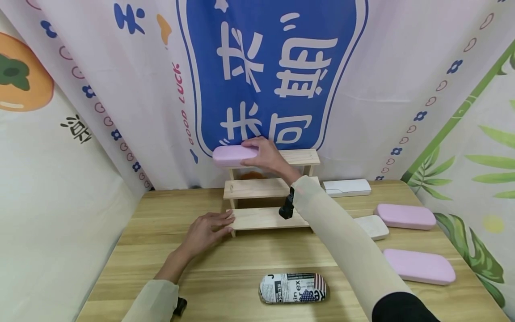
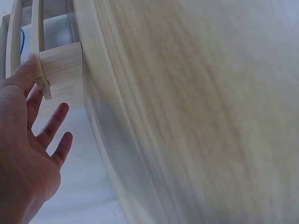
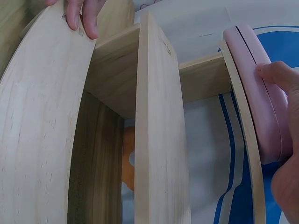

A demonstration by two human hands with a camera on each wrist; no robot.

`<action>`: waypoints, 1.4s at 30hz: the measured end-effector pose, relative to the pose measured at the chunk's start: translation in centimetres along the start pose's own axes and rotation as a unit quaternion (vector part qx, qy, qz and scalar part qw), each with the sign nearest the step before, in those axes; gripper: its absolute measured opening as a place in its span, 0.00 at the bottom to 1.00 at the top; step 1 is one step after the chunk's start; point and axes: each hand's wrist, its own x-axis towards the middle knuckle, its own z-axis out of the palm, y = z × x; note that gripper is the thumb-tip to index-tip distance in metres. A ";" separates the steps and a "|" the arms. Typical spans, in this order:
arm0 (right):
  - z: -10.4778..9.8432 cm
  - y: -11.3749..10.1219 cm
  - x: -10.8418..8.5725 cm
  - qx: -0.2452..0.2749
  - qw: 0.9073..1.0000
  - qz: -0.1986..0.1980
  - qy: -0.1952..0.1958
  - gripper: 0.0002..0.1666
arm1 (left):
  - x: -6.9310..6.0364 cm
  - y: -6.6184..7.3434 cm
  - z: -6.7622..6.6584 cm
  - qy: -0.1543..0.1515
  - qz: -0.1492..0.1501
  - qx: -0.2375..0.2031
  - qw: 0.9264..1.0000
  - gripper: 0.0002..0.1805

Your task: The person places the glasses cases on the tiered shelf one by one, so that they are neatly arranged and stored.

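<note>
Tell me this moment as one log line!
right hand: holds pink case, top shelf | left hand: touches bottom shelf | patterned case: on table

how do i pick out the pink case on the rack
Find the wooden rack on the table. At the left end of its top shelf, the right hand holds the pink case. The other two pink cases lie on the table.
</note>
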 end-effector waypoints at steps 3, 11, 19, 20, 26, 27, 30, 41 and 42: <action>0.1 0.1 0.0 -0.006 1.000 -0.016 0.006 0.34 | -0.1 0.0 0.0 -0.002 -0.001 -0.002 1.000 0.18; 0.1 -0.5 -0.2 -0.005 0.998 -0.059 0.019 0.34 | 0.1 0.0 -0.3 -0.015 -0.004 -0.002 1.000 0.18; 0.0 -2.1 -1.0 0.001 0.995 -0.098 0.026 0.35 | 0.0 0.0 -0.4 -0.017 -0.007 0.002 1.000 0.18; -0.1 -2.2 -1.2 0.004 0.994 -0.102 0.028 0.34 | 0.0 -0.1 -0.3 -0.018 -0.006 0.001 1.000 0.18; -0.9 -3.2 -3.0 0.020 0.994 -0.104 0.033 0.34 | 0.1 0.0 -0.3 -0.021 -0.005 -0.006 1.000 0.19; -1.0 -3.3 -3.2 0.018 0.994 -0.102 0.032 0.34 | 0.1 0.0 -0.3 -0.021 -0.005 -0.007 1.000 0.19; -1.4 -3.5 -4.0 0.010 0.994 -0.101 0.029 0.36 | 0.1 0.0 -0.2 -0.021 -0.006 -0.006 1.000 0.19; -2.0 -3.5 -7.3 0.013 0.990 -0.140 0.026 0.35 | 0.0 0.1 -0.2 -0.017 -0.012 -0.001 1.000 0.19; -2.0 -3.5 -7.7 0.013 0.989 -0.142 0.025 0.35 | 0.0 0.1 -0.2 -0.018 -0.013 -0.001 1.000 0.19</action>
